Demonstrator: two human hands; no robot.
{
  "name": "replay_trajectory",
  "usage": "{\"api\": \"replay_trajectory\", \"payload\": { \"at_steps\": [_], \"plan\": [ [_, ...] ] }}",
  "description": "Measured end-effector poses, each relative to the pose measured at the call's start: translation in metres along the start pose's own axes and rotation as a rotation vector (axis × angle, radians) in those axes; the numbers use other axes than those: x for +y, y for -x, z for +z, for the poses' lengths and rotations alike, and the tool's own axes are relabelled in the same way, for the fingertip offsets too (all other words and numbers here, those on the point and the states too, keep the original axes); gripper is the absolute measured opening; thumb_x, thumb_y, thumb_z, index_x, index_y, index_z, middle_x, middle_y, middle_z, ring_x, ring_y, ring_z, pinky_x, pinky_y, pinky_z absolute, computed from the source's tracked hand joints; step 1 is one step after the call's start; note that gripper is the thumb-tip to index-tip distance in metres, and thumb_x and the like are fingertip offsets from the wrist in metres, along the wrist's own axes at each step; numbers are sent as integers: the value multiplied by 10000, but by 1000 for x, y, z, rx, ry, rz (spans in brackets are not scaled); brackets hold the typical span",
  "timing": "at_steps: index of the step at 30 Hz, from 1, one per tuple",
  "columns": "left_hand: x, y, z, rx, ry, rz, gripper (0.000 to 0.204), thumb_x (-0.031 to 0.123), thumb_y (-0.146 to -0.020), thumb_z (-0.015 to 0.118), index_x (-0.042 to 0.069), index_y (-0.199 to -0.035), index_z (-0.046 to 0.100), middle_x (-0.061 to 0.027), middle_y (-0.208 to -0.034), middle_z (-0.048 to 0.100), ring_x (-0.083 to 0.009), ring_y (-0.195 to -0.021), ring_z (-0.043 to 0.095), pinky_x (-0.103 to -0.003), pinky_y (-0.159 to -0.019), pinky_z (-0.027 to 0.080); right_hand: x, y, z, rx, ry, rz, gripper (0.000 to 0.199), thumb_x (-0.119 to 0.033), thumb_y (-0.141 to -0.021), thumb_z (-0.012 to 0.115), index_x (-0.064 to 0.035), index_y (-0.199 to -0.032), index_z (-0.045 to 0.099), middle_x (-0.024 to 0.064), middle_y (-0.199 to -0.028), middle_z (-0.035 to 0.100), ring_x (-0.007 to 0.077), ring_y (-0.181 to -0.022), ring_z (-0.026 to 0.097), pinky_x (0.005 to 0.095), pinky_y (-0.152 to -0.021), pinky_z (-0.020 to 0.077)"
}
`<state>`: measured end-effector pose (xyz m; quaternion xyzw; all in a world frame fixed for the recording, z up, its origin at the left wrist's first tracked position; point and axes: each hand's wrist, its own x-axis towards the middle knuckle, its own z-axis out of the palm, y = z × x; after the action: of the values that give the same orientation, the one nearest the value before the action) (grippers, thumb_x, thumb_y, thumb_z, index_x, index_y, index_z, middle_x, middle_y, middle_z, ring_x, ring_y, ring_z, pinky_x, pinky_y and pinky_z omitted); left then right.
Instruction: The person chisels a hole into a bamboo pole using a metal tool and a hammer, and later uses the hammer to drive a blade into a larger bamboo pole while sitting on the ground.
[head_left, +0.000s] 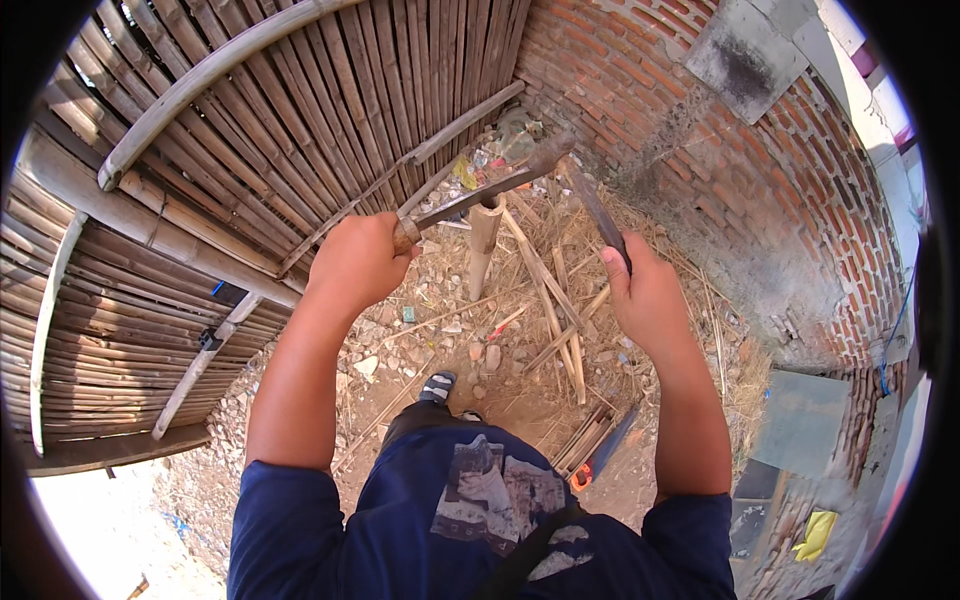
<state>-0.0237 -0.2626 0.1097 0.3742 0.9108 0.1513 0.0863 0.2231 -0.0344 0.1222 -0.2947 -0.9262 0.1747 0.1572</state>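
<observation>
My left hand (360, 260) is wrapped round the wooden handle of a machete (468, 202). Its dark blade slants away to the right, across the top of an upright bamboo piece (483, 245); whether it has cut into the bamboo, I cannot tell. In my right hand (645, 300) is the handle of a hammer (595, 205). Its blurred, dark head is up by the far end of the blade; contact between them is unclear. Just right of the upright piece, split bamboo strips (548, 290) lie crossed on the ground.
A bamboo-slat wall (300, 130) rises on the left and a brick wall (720, 190) on the right. Near my feet lies a saw (612, 440) with an orange handle, beside more strips (580, 440). Stones, straw and litter cover the ground (400, 345).
</observation>
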Motion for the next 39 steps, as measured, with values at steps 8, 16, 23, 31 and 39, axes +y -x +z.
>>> {"api": "replay_trajectory", "payload": {
  "at_steps": [8, 16, 23, 31, 39],
  "plan": [
    [-19, 6, 6, 59, 58, -9, 375, 329, -870, 805, -19, -904, 668, -271, -815, 690, -482, -874, 676, -546, -784, 531, -4, -3, -22, 352, -297, -56, 392, -410, -1096, 523, -41, -1214, 586, 171, -724, 641, 345, -641, 644, 410, -635, 497],
    [-13, 10, 10, 88, 10, 53, 349, 309, -856, 811, -9, -894, 673, -259, -817, 696, -470, -854, 685, -547, -772, 542, -20, -4, -21, 30, -52, -13, 394, -408, -1089, 540, -50, -1245, 592, 203, -742, 651, 392, -677, 681, 453, -630, 497],
    [-7, 1, 6, 27, -25, 37, 255, 242, -860, 775, 20, -958, 697, -228, -872, 731, -426, -871, 725, -518, -805, 588, -10, 0, -11, 71, -61, -19, 324, -365, -1086, 562, -58, -1187, 592, 189, -688, 618, 381, -646, 662, 465, -620, 490],
    [-6, 5, 6, 35, -42, 23, 226, 214, -864, 755, 20, -968, 699, -236, -866, 728, -430, -876, 725, -520, -815, 585, -7, 0, -29, 251, -160, -56, 364, -370, -1100, 533, -50, -1268, 571, 132, -729, 606, 287, -634, 631, 421, -613, 481],
    [-9, 7, 4, 58, -38, -24, 232, 213, -859, 762, 19, -974, 708, -237, -875, 733, -425, -870, 726, -518, -811, 586, 13, -5, -5, 105, -133, -28, 375, -367, -1106, 523, -16, -1231, 569, 125, -775, 621, 244, -678, 635, 357, -622, 465]
  ]
}}
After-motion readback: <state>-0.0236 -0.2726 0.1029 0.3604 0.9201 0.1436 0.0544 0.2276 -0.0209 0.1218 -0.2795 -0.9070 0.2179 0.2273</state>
